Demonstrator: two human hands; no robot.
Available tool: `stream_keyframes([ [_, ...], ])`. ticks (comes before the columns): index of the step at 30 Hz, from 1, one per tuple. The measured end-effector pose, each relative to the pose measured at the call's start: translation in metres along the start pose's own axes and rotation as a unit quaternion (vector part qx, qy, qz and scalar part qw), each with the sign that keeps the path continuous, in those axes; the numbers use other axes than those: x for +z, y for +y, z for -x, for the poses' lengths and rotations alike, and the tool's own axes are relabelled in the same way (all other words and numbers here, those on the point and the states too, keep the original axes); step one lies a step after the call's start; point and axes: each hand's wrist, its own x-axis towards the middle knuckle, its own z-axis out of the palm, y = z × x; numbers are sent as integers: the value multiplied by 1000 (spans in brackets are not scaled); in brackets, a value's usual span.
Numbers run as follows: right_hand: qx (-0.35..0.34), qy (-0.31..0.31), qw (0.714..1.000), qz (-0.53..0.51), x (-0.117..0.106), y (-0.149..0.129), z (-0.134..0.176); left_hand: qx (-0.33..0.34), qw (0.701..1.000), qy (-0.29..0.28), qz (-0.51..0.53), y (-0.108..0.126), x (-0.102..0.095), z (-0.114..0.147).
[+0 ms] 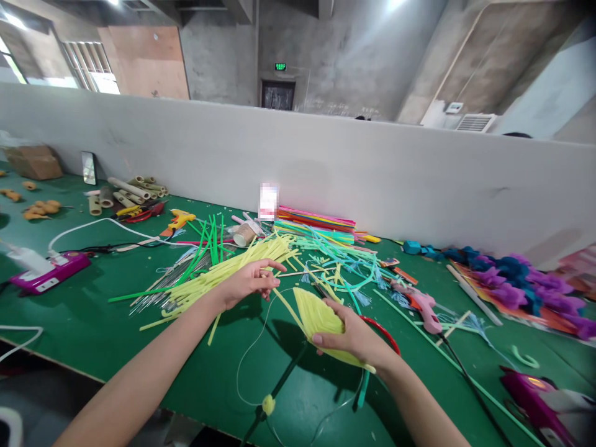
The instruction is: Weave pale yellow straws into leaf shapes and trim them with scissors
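My right hand [347, 332] is closed around a leaf-shaped piece of yellow pipe cleaners [316, 313], its thumb pressed over the front. From the base of that piece a single yellow pipe cleaner [289, 309] runs up to my left hand [254, 282]. My left hand seems to pinch its end between thumb and curled fingers, with the index finger stretched out. Beneath both hands hangs or lies a thin clear thread [239, 366], and a dark green stem with a small yellow knob [269, 405] points toward me. Red scissor handles [386, 332] show behind my right wrist.
Loose yellow pipe cleaners [251, 256] and green ones [212, 239] cover the green table [186, 366]. A pink glue gun [426, 310] lies right, a yellow one [181, 218] left. Power strips [51, 272] and cables flank the work. A white partition [186, 149] stands behind.
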Motion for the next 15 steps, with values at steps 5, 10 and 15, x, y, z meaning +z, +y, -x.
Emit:
stream_keyframes([
  [5, -2, -1, 1000, -2, -1, 1, -1, 38, 999, 13, 1, 1, 3, 1],
  [10, -1, -3, 1000, 0, 0, -1, 0, 44, 999, -10, -16, 4, 0, 5],
  [15, 6, 4, 1000, -4, 0, -2, 1, 41, 999, -17, -22, 8, 1, 7],
])
